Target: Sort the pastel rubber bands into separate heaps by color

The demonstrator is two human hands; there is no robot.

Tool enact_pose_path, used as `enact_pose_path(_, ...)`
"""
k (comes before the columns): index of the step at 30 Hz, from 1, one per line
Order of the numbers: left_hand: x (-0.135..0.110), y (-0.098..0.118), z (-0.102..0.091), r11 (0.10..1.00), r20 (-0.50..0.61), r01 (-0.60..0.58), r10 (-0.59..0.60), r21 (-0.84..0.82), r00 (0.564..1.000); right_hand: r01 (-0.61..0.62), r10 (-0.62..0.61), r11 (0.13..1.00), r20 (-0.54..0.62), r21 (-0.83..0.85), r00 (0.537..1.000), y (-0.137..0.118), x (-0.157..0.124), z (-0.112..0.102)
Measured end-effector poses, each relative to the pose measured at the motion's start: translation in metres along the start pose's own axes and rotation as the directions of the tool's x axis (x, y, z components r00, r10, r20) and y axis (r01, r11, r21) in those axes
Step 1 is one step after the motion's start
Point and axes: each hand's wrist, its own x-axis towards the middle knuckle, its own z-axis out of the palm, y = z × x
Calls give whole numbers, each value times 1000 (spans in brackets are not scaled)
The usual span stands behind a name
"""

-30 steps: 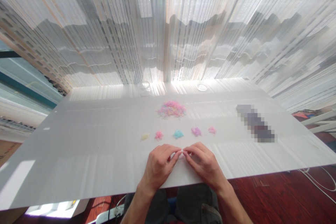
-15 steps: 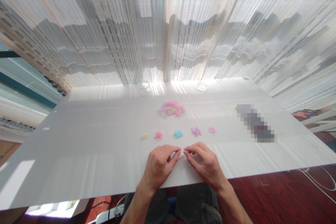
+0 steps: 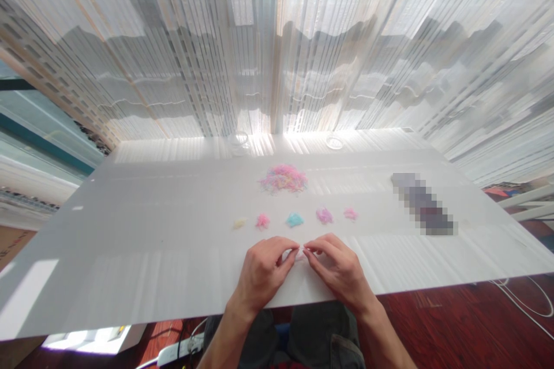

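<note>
Hardly anything has moved since a second ago: the fingertips of the left hand [image 3: 264,271] and the right hand [image 3: 340,265] have drawn very slightly apart. Each grip is narrow, thumb near forefinger; I cannot tell whether a strand is pinched there, the tips being too small to read. Pinkish strands [image 3: 300,258] lie just beneath the fingertips on the white worktop [image 3: 130,242]. Just beyond the grip runs a row of little heaps: pale yellow heap [image 3: 239,223], bright pink heap [image 3: 262,221], turquoise heap [image 3: 295,219], purple heap [image 3: 324,215] and light pink heap [image 3: 350,214]. Farther beyond sits a larger mixed pile [image 3: 283,177] of thin coloured strands. Well to the grip's right lies a pixelated dark object [image 3: 424,204].
</note>
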Motion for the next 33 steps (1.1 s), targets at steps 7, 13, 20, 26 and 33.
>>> enact_pose_path(7, 0, 1, 0, 1000, -5, 11, -11, 3, 1000, -13, 13, 1000, -4, -5, 1000, 1, 1, 0)
enact_pose_path(13, 0, 1, 1, 1000, -1, 3, -3, 7, 1000, -10, 10, 1000, 1, 23, 1000, 4, -1, 1)
enact_pose_path(20, -2, -1, 2, 1000, 18, -17, 17, -6, 1000, 16, -17, 999, 21, 48, 1000, 2, 0, -1)
enact_pose_path(26, -2, -1, 2, 1000, 16, -26, 27, -9, 1000, 27, -28, 999, 6, 35, 1000, 1, 1, -1)
enact_pose_path(33, -1, 1, 1, 1000, 25, -1, 1, 9, 1000, -11, 11, 1000, -10, 9, 1000, 2, 0, 0)
